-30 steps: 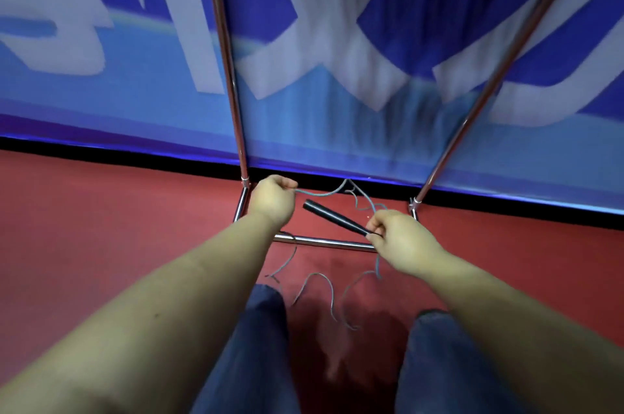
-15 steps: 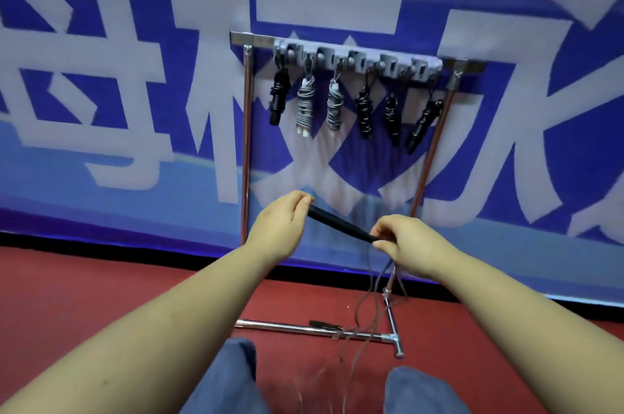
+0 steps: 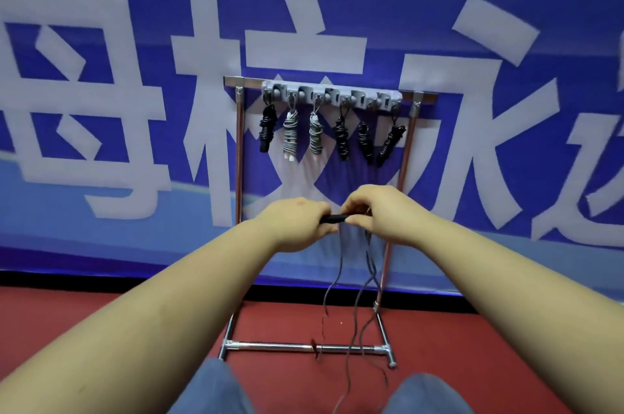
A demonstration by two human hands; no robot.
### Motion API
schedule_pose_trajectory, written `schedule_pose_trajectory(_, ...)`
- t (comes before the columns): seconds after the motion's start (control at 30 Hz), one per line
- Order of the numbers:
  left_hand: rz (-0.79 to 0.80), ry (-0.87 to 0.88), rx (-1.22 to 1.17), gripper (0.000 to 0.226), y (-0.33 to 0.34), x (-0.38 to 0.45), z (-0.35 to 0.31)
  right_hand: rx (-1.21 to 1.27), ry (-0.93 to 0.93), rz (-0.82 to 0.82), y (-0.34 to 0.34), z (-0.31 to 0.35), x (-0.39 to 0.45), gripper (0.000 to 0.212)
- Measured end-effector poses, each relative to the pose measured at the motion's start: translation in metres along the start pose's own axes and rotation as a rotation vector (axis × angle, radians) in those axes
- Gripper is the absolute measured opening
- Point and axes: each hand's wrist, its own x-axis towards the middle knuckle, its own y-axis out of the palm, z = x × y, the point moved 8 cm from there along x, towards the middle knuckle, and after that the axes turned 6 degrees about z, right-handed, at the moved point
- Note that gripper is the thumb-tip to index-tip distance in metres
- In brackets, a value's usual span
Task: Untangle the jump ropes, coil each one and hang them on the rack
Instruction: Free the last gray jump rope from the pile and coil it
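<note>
A black jump-rope handle [image 3: 334, 219] is held level in front of me. My left hand [image 3: 297, 226] grips its left end and my right hand [image 3: 378, 214] pinches its right end, the two hands almost touching. The thin grey cord [image 3: 363, 295] hangs from under my right hand in loose strands down to the red floor. Behind stands a metal rack [image 3: 239, 156] with a grey hook bar [image 3: 332, 96] at its top. Several coiled ropes [image 3: 315, 134], black and white-grey, hang from the hooks.
A blue banner with large white characters [image 3: 101, 109] covers the wall behind the rack. The rack's base bar [image 3: 277, 347] lies on the red floor [image 3: 84, 305], with cord ends draped over it. My knees in blue trousers [image 3: 216, 386] show at the bottom edge.
My view has lifted from the floor to the rack's hooks. My hands rose with the handle and came together, the handle now nearly hidden between them, and the cord now hangs straight down.
</note>
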Motion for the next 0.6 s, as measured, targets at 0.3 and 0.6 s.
schedule_pose_trajectory(0.3, -0.240, -0.104, -0.527, 0.033, -0.049, -0.026, 0.064, 0.524, 0.251, -0.104, 0.038, -0.054, -0.019, 0.011)
schedule_pose_trajectory(0.6, -0.122, -0.206, -0.916, 0.028, -0.017, -0.030, 0.051, 0.450, 0.364, 0.190, 0.090, -0.019, -0.008, 0.072)
